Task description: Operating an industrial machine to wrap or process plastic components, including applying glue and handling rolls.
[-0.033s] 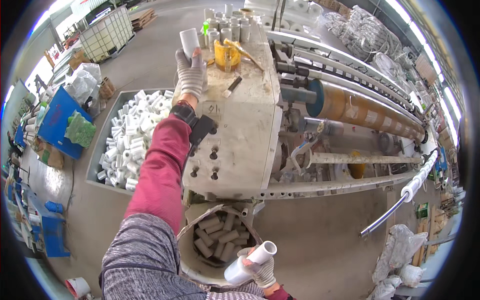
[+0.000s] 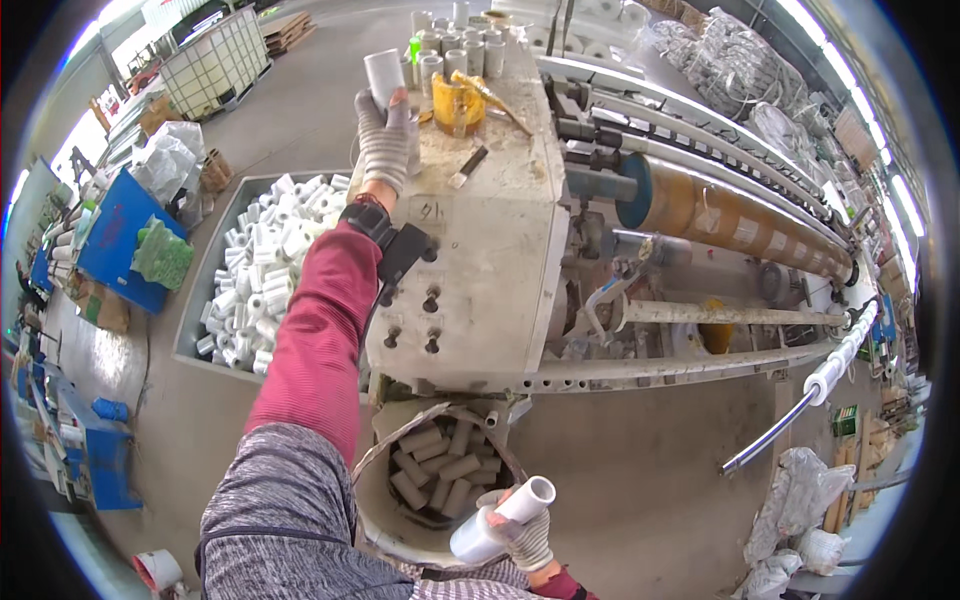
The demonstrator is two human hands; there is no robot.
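Note:
My left hand (image 2: 383, 140), in a striped knit glove with bare fingertips, is wrapped round a pale cardboard tube (image 2: 384, 70) held upright at the left edge of the machine's top. Low in the view my right hand (image 2: 520, 535), gloved alike, grips a small roll of white film (image 2: 478, 541) whose core sticks out at the upper right. Beneath and left of that roll, a round bin (image 2: 378, 505) holds several brown cardboard tubes (image 2: 437, 467). On the machine top (image 2: 510, 150) stand a yellow pot (image 2: 457, 105) with a brush lying across it, and several upright tubes (image 2: 472, 55).
Left of the machine is a grey crate (image 2: 190, 335) heaped with white film rolls (image 2: 262, 270). Rollers, one a wide brown one (image 2: 735, 215), run off to the right. A bent metal rod with a white sleeve (image 2: 822, 380) juts out at the right. Knobs (image 2: 432, 300) stick out of the machine's near face.
The whole view has shifted very slightly. Both hands keep their hold, the left on the tube and the right on the film roll.

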